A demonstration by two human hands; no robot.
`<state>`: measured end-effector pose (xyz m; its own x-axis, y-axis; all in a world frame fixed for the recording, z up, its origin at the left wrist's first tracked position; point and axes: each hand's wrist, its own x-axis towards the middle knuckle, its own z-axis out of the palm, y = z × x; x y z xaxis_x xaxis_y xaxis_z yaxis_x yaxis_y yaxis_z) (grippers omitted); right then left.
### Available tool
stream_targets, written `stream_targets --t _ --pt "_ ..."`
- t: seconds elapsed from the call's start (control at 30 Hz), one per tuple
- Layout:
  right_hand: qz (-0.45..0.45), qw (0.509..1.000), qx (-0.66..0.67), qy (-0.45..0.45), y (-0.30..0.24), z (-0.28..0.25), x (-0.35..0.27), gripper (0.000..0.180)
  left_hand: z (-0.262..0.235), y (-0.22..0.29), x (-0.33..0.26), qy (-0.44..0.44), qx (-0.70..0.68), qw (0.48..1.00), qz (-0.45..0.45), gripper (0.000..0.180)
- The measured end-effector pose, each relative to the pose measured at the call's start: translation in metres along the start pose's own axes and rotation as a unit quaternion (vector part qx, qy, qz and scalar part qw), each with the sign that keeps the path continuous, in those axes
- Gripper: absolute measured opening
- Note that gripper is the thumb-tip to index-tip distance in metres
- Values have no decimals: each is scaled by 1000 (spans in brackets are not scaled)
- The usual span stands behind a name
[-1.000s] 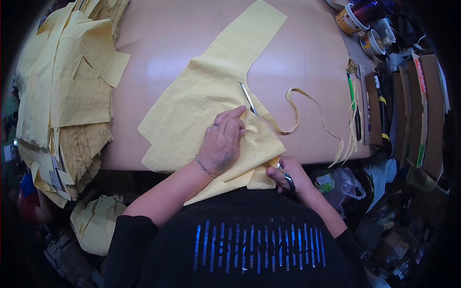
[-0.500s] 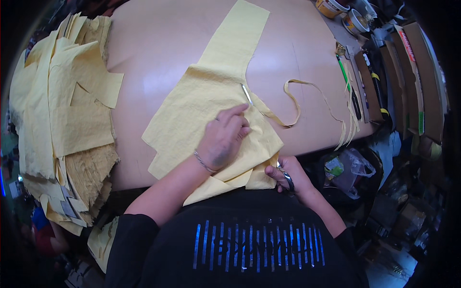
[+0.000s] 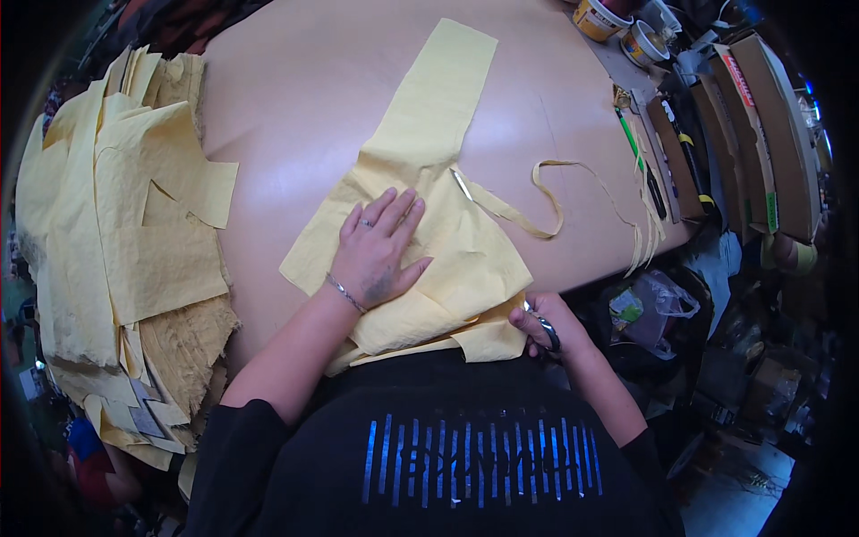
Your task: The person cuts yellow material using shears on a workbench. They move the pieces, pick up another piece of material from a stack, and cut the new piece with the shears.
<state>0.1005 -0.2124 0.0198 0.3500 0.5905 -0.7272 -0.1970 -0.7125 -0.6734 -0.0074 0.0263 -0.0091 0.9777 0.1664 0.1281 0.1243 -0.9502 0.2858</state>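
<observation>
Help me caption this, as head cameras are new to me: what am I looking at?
There is no machine here: a person works with bare hands, seen by a wide camera worn on the head, looking down, so straight edges bend. On the table lies a large yellow cloth, with a thin curling strip to its right; yellow pieces pile up at the left. The left hand rests on the cloth. The right hand holds scissors by the near edge; the metal tip farther up is probably theirs.
</observation>
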Motion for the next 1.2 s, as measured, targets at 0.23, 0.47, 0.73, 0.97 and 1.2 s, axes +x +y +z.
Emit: stream_targets --t 0.23,0.47,0.73,0.97,1.2 --pt "39 998 -20 -44 1 -15 -4 65 -7 38 -17 -35 50 993 -100 73" --pt "41 998 -13 -53 -1 -17 -2 61 -3 -5 16 2 -83 991 102 35" --pt "41 996 -33 -79 15 -26 -9 54 9 11 5 90 -102 984 117 27" --pt "14 992 2 -126 15 -37 -10 53 16 23 5 132 -49 982 124 29" --pt "0 990 10 -140 0 -32 -2 70 19 21 2 126 -64 982 123 30"
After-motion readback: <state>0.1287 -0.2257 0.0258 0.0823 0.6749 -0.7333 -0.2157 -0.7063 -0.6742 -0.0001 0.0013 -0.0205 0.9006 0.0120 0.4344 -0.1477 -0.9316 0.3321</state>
